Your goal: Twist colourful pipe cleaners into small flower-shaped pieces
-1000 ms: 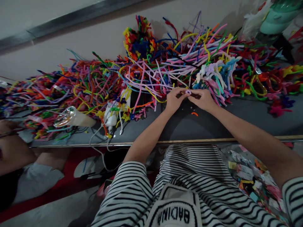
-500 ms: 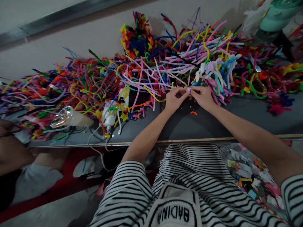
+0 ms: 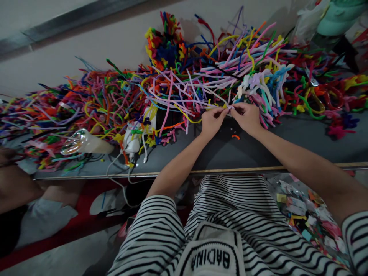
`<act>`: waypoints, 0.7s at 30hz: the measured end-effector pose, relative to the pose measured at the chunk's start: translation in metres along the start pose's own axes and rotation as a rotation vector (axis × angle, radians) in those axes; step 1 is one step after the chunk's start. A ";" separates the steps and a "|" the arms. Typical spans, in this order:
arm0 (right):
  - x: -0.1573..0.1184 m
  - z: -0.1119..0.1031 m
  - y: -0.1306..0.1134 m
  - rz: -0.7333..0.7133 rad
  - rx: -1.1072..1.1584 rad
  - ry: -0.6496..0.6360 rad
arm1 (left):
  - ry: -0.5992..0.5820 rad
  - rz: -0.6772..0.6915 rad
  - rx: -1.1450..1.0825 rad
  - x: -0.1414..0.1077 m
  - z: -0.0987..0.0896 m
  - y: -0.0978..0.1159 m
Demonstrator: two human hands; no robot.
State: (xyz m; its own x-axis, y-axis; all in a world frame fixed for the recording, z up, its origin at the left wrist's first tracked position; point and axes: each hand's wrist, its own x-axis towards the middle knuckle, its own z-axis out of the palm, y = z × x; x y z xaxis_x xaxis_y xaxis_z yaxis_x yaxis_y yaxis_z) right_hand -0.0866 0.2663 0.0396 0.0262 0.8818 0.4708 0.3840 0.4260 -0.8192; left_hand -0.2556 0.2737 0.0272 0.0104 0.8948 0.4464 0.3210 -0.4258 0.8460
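My left hand (image 3: pixel 213 121) and my right hand (image 3: pixel 246 115) meet above the front part of the grey table, thumbs and fingertips pinched together. Between them is a small pale lilac pipe cleaner piece (image 3: pixel 229 108), mostly hidden by the fingers. Just beyond the fingers lies a heap of long pink and lilac pipe cleaners (image 3: pixel 184 94). A bunch of white, lilac and blue shaped pipe cleaners (image 3: pixel 266 86) sits right behind my right hand. Below the hands, a short orange pipe cleaner scrap (image 3: pixel 235 136) lies on the table.
Multicoloured pipe cleaners (image 3: pixel 94 96) cover the table's back and left. A plastic cup (image 3: pixel 99 145) and a white charger (image 3: pixel 132 140) with cables stand left. Scissors (image 3: pixel 327 97) lie right, near a mint-green device (image 3: pixel 340 19). Another person's arm (image 3: pixel 15 182) shows at far left.
The fingertips have shifted slightly around the lilac piece, and less of it shows now. My right hand has tilted a little. The rest stays in place.
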 end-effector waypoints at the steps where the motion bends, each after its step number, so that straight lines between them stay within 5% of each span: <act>1: 0.000 0.000 0.000 -0.003 0.000 0.002 | 0.002 -0.012 0.015 0.000 0.000 0.001; 21: -0.001 0.001 0.003 0.014 -0.035 0.005 | -0.050 -0.318 -0.225 0.003 0.008 0.014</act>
State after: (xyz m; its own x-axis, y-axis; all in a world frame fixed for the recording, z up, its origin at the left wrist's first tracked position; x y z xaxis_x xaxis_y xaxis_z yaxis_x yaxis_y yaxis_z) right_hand -0.0864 0.2669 0.0360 0.0365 0.8867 0.4610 0.4158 0.4060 -0.8138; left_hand -0.2437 0.2711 0.0385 -0.0085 0.9898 0.1420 0.0999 -0.1405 0.9850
